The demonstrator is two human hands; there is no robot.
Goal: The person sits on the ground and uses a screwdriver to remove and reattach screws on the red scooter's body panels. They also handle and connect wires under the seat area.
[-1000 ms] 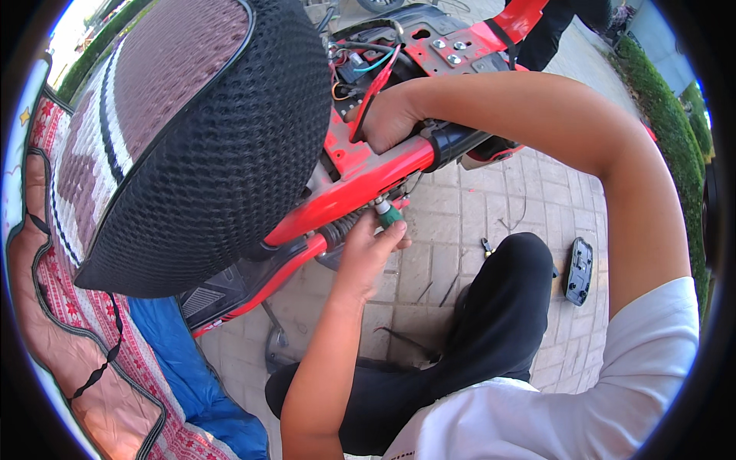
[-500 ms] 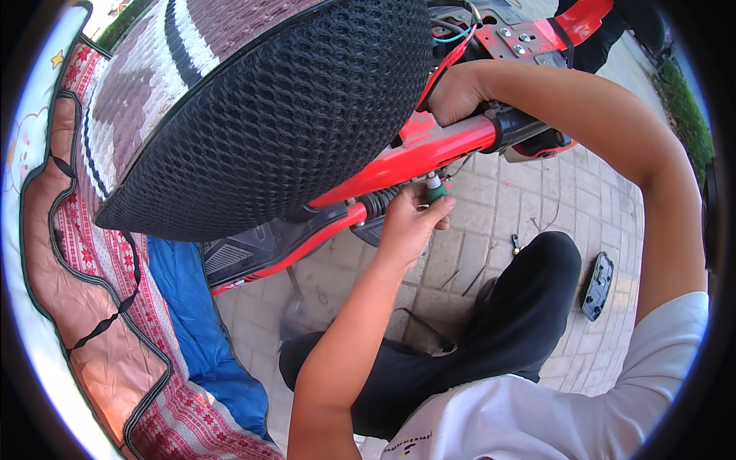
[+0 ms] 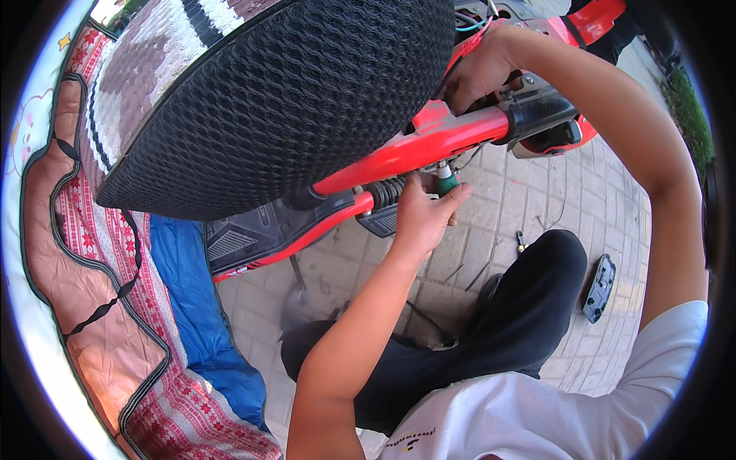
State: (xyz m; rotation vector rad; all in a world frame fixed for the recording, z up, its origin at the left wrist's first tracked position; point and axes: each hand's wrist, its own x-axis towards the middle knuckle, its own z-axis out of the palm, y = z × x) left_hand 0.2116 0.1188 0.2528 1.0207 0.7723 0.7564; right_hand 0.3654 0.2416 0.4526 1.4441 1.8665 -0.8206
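Note:
My left hand [image 3: 428, 211] grips a green-handled tool [image 3: 447, 181] with a white metal top, held upright against the underside of the red scooter frame [image 3: 406, 149]. My right hand [image 3: 479, 73] reaches into the frame beside coloured wires [image 3: 471, 24], fingers curled down; what they hold is hidden. A black ribbed spring boot [image 3: 386, 192] sits just left of the green tool. A large black mesh seat cover [image 3: 284, 100] with a woven top overhangs the frame from the upper left.
A quilted windshield blanket [image 3: 92, 314] hangs along the left over the footboard [image 3: 245, 241]. My bent legs [image 3: 521, 322] are below. A dark plastic part [image 3: 599, 287] and a small tool [image 3: 520, 242] lie on the pavers. Someone's dark-clothed leg [image 3: 606, 38] is at top right.
The view has shifted, with the scooter, seat and both hands appearing farther right and higher. My left hand still holds the green tool beneath the frame; my right stays inside it.

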